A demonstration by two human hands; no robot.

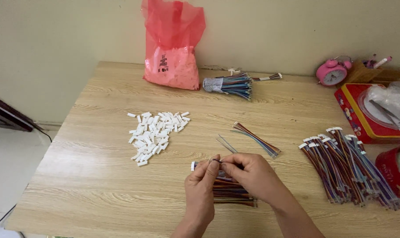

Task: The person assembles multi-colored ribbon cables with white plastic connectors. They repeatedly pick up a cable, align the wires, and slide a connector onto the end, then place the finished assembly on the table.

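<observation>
Low in the middle of the frame, two bare hands meet over a pale wood-grain table [98, 176]. Left hand [201, 187] and right hand [248, 174] both pinch closed on a small bundle of thin multicoloured wires [230, 191], which lies on the table beneath them and sticks out lower right. A tiny white plastic connector [193, 165] shows at the bundle's upper left end, just beside the left thumb. The fingertips hide exactly where the wires are gripped, and both forearms are cut off by the bottom edge.

Left of centre lies a loose heap of small white rectangular connectors [155, 134]. Just above the hands rest a few loose wire strands [255, 139]. At right centre, a large stack of finished wire harnesses [347, 169] with white ends fans out. At top centre, a crinkled translucent red plastic bag [172, 48] leans against the wall, its contents hard to make out. Beside it lies a taped wire bundle [230, 84]. In the upper right stand a round pink alarm clock [332, 72] and a red tin [363, 114], partly covered by clear plastic and cut off by the frame.
</observation>
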